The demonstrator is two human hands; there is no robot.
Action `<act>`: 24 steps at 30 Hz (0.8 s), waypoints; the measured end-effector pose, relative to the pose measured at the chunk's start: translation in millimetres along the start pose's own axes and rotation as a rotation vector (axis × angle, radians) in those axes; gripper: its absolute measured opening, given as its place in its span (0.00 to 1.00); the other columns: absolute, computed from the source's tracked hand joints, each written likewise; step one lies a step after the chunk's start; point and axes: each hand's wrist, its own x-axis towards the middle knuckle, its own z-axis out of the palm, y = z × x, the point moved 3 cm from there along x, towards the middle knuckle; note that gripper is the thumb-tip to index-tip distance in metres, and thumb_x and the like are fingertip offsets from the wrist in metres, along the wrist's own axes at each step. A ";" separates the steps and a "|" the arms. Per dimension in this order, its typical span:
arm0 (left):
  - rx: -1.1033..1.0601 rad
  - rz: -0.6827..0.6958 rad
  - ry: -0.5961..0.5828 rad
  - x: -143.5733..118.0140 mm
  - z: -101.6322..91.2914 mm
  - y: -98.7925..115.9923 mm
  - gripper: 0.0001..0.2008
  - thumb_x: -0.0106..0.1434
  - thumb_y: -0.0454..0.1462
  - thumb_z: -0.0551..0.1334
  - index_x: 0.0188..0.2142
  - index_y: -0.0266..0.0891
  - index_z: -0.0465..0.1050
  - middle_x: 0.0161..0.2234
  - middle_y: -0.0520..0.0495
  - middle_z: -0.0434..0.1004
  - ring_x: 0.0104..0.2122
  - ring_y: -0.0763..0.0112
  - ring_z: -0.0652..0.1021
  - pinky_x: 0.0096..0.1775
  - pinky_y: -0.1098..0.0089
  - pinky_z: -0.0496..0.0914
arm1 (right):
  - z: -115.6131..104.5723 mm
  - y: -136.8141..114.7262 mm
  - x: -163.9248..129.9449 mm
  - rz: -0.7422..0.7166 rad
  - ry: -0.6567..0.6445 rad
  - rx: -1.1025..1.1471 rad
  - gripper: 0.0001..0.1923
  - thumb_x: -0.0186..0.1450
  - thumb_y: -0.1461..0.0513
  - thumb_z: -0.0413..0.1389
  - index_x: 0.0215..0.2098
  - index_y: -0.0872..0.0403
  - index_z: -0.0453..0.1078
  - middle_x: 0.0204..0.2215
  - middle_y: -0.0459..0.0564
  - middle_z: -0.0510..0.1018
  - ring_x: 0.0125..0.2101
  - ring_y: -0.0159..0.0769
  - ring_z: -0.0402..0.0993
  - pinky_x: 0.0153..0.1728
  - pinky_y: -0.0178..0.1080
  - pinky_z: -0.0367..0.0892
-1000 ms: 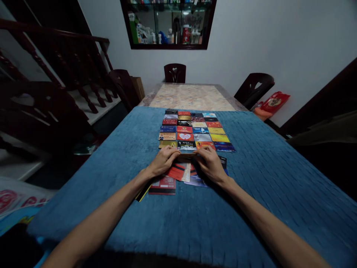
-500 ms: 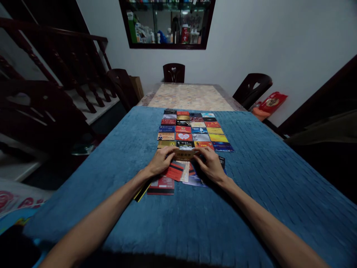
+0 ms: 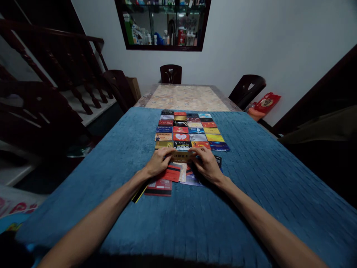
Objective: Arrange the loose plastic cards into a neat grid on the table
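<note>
**Gold card now lifted between both hands**

One second ago both hands were pressed flat on the loose pile and no card was visible between them. Now a gold card [image 3: 182, 155] is raised a little and held by its two short ends, its printed face turned to the camera. So a card is taken out of the pile and is in hand, just near the last row of the grid.

On the left, the left hand [image 3: 158, 163] comes in from the near left, forearm long and almost straight, wrist low over the cloth. Its fingers are closed on the left end of the gold card. Under both hands lies the loose pile of cards [image 3: 173, 174], some red, one black at the near left.

On the right, the right hand [image 3: 206, 165] mirrors it, fingers pinching the right end of the card.

Farther away, the grid of cards [image 3: 190, 130] lies in neat rows on the blue cloth [image 3: 251, 178].
</note>
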 end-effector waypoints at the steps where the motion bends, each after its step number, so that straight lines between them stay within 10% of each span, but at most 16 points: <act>1: 0.002 0.006 0.001 0.1 0.1 0.3 0.16 0.63 0.28 0.58 0.48 0.37 0.76 0.45 0.44 0.82 0.45 0.64 0.80 0.50 0.61 0.74 | -0.2 -0.2 0.0 -0.003 0.008 0.005 0.17 0.65 0.69 0.52 0.50 0.51 0.70 0.34 0.52 0.78 0.39 0.44 0.72 0.40 0.44 0.66; 24: -0.037 -0.003 0.088 0.9 -9.4 6.0 0.17 0.61 0.27 0.59 0.47 0.41 0.79 0.42 0.46 0.82 0.41 0.66 0.79 0.47 0.62 0.74 | -1.1 -8.2 4.2 0.003 0.007 0.042 0.17 0.66 0.68 0.51 0.51 0.51 0.70 0.36 0.53 0.78 0.40 0.45 0.71 0.42 0.45 0.67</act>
